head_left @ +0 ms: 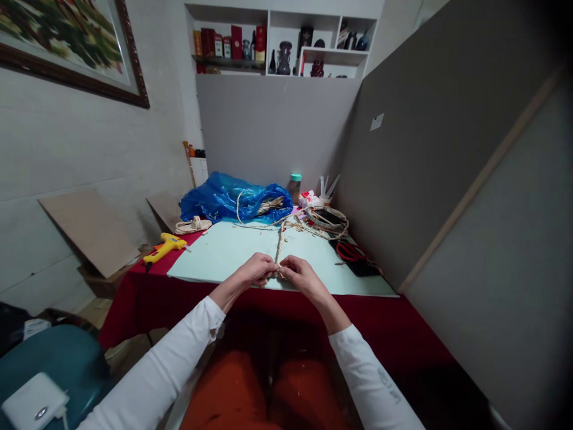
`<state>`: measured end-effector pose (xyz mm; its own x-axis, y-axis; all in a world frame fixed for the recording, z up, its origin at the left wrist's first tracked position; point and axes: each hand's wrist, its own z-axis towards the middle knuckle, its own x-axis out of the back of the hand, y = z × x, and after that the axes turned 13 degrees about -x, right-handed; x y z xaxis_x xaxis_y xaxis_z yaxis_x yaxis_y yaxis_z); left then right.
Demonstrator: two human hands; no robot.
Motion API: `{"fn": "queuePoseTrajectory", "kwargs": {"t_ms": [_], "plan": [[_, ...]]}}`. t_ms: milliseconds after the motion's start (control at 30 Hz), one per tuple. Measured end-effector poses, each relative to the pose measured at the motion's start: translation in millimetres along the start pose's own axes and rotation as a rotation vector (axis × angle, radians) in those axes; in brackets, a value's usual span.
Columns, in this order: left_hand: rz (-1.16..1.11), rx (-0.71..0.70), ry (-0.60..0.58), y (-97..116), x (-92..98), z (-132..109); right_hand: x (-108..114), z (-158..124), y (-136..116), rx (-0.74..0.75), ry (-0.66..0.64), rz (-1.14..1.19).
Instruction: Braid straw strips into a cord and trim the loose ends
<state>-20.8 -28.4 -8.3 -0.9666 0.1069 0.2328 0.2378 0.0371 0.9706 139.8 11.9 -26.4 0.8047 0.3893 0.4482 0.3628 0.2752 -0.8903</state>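
A tan braided cord (280,242) runs toward me over the pale green board (224,257). Its near end is pinched between my left hand (258,269) and my right hand (301,273), which almost meet at the board's front edge. The fingers of both hands are closed on the cord, and the fingertips hide the exact grip. Farther off, the cord leads to a loose coil of the same braid (338,226) at the back right. A blue plastic bag (215,194) lies behind, with a bundle of dry straw-like strands (271,205) in its mouth.
At the left lies a yellow glue gun (166,246), near a woven straw piece (193,225). Red-handled scissors (351,251) rest on a black item at the right. A green-lidded jar (295,186) stands at the back. A grey partition (430,149) bounds the right side.
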Motion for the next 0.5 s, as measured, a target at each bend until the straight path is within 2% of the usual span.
{"fn": "queuePoseTrajectory", "kwargs": {"t_ms": [133, 267, 400, 500], "plan": [[0.024, 0.054, 0.004, 3, -1.7, 3, 5, -6, -5, 0.000, 0.079, -0.183], [0.042, 0.065, 0.020, 1, -6.0, 6, 2, -13, -11, -0.011, 0.236, -0.353], [0.036, 0.037, 0.052, -3, -8.6, 4, -21, -24, -19, 0.024, 0.431, -0.505], [0.011, 0.005, 0.073, -5, -8.5, 1, -42, -33, -23, 0.075, 0.523, -0.588]]}}
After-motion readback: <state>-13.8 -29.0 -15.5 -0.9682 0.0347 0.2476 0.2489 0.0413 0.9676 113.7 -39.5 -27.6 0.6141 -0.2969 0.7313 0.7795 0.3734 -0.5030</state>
